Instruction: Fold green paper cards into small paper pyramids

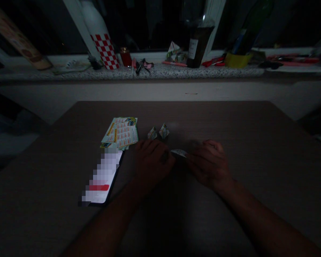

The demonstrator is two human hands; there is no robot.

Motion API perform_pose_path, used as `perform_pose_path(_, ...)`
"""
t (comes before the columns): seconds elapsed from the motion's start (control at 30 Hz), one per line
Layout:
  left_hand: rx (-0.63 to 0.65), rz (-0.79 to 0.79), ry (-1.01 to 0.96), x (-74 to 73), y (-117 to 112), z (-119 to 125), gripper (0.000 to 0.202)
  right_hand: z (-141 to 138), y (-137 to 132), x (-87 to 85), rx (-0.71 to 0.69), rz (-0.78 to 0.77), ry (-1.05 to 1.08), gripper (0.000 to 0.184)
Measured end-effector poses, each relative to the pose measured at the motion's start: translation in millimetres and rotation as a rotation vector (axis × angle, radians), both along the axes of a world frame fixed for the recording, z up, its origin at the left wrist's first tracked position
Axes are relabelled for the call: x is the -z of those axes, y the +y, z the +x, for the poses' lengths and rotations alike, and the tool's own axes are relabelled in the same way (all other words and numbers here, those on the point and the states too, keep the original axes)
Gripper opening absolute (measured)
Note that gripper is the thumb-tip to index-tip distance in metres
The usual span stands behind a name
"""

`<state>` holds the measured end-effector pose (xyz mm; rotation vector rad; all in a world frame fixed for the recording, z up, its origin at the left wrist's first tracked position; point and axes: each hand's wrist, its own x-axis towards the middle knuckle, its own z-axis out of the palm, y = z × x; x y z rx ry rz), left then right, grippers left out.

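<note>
Between my two hands is a small folded piece of printed paper (pixel 178 153), pale and slightly curved. My left hand (pixel 154 159) pinches its left end, and my right hand (pixel 210 162) grips the right end, fingers curled. Just beyond my left hand stand two small folded paper pieces, a left one (pixel 152 133) and a right one (pixel 164 131), each pointed at the top. To the left lies a stack of printed paper cards (pixel 125 132). Dim light hides the exact folds and my fingertips.
A lit smartphone (pixel 104 178) lies left of my left forearm on the brown table (pixel 224 121). On the granite sill (pixel 160 73) behind stand a red-and-white checkered bottle (pixel 104 46), a red jar (pixel 126 57), a dark labelled container (pixel 196 46) and a yellow pot (pixel 237 60).
</note>
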<state>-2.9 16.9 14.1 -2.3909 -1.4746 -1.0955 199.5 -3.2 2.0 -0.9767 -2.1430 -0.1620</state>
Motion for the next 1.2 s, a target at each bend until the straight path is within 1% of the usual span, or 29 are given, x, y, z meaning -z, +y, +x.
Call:
perform_pose_path(0.13,-0.064,-0.014,-0.039,1.2,6,-16,0.003,7,0,-4.2,0.013,-0.031,0.071,0.016)
perform_pose_path(0.17,-0.05,-0.007,-0.046,1.5,6,-18,0.004,7,0,-4.9,0.016,-0.039,0.085,0.015)
perform_pose_path(0.23,-0.004,-0.007,-0.061,2.1,4,-19,0.002,8,2,-5.3,0.011,-0.059,0.09,0.015)
perform_pose_path(0.3,0.045,0.017,-0.08,2.7,0,-17,0.019,7,5,-4.4,-0.006,-0.066,0.088,0.016)
perform_pose_path(0.33,0.082,0.017,-0.074,2.9,-1,-15,0.024,7,5,-3.7,-0.017,-0.064,0.089,0.017)
perform_pose_path(0.37,0.129,0.015,-0.058,3.2,-3,-13,0.024,6,6,-2.9,-0.028,-0.063,0.088,0.017)
perform_pose_path(0.43,0.212,-0.003,-0.018,4.0,-4,-9,0.013,5,7,-1.6,-0.038,-0.067,0.087,0.015)
perform_pose_path(0.5,0.263,-0.027,0.02,5.2,-3,-7,0.005,3,7,-0.7,-0.029,-0.076,0.086,0.016)
perform_pose_path(0.63,0.333,0.013,0.043,8.1,0,-4,0.007,-4,8,0.5,-0.01,-0.061,0.109,0.021)
perform_pose_path(0.8,0.422,0.017,0.055,10.6,-3,0,0.009,-9,11,3.2,-0.04,-0.006,0.102,0.009)
perform_pose_path(0.9,0.444,0.034,0.005,10.4,-4,0,0.008,-5,13,3.0,0.025,0.016,0.088,0.008)
perform_pose_path(1.0,0.442,0.025,-0.028,8.8,-4,-2,0.007,1,16,1.9,0.093,0.004,0.073,0.009)
perform_pose_path(1.17,0.4,-0.011,-0.049,6.1,-3,-8,0.008,14,22,4.0,0.233,-0.056,0.088,0.011)
perform_pose_path(1.2,0.388,-0.01,-0.066,6.2,-2,-9,0.007,16,22,4.6,0.239,-0.059,0.112,0.011)
